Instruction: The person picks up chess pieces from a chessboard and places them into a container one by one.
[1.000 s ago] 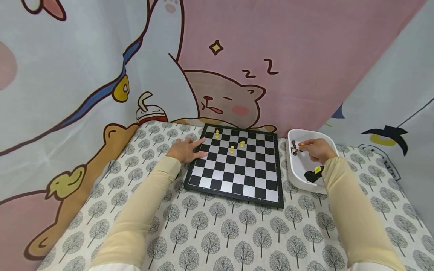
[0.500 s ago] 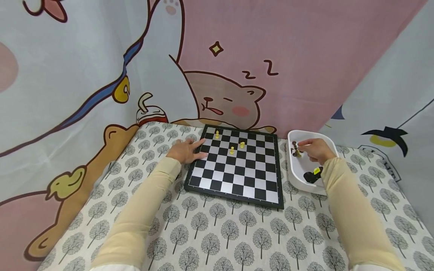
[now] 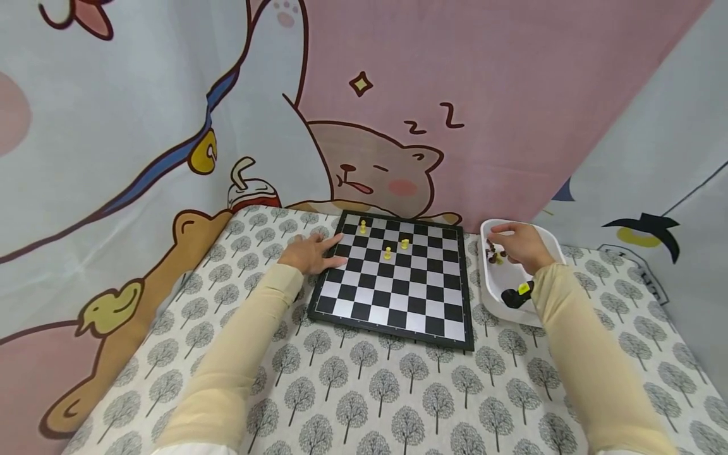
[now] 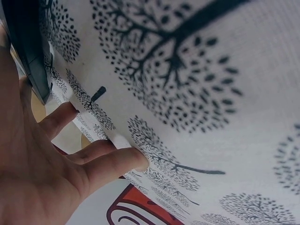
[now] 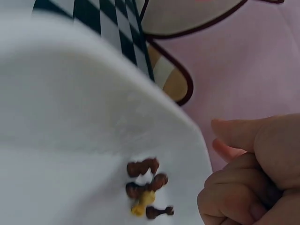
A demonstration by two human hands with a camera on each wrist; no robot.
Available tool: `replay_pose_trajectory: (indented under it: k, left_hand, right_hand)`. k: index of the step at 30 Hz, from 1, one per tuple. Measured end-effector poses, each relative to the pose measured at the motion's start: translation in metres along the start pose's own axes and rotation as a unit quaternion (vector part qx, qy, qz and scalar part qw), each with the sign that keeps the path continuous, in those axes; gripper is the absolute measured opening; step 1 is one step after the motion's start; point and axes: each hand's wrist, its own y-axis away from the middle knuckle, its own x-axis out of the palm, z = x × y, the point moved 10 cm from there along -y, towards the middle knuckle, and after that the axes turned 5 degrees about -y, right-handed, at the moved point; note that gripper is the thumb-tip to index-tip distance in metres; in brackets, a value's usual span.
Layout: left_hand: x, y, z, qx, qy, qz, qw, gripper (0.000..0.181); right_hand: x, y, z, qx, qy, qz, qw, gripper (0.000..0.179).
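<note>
My left hand [image 3: 307,253] rests at the left edge of the black-and-white chessboard [image 3: 400,284], fingers spread, with two fingertips over its border. In the left wrist view the other fingers of that hand [image 4: 51,164] reach onto the tree-print cloth. Three yellow chess pieces stand on the board: a pawn [image 3: 363,227], another pawn [image 3: 388,253] and a knight [image 3: 405,244]. My right hand [image 3: 523,245] hovers over the white bin [image 3: 488,297], thumb and forefinger extended, nothing visible between them. Below it, several brown chess pieces [image 5: 143,167] and one yellow piece [image 5: 144,201] lie on the bin floor.
A black object with a yellow patch [image 3: 516,296] lies in the near part of the bin, partly behind my right sleeve [image 3: 580,354]. The tree-patterned tablecloth [image 3: 364,392] covers the table. A cartoon curtain [image 3: 489,82] hangs close behind board and bin.
My right hand lowered a yellow chess piece among the brown ones in the bin, let it go, and rose slightly up and left. The left hand stays put on the board's edge.
</note>
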Motion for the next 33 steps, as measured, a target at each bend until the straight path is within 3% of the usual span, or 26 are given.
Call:
replay_pose_trajectory:
  k: [11,27,33]
  left_hand:
    - [0.001,0.001,0.002,-0.002,-0.001,0.004,1.0,0.08]
    - [0.001,-0.001,0.001,0.005,-0.004,0.004,1.0,0.081]
    - [0.0,-0.002,0.001,0.005,-0.005,0.001,1.0,0.081]
  right_hand:
    - [0.014,0.012,0.039,-0.044,-0.02,-0.024,0.9985,0.052]
    - [0.059,0.018,0.076,-0.081,-0.111,0.02,0.9903,0.049]
    - [0.081,0.016,0.081,-0.078,-0.112,0.035,0.99,0.044]
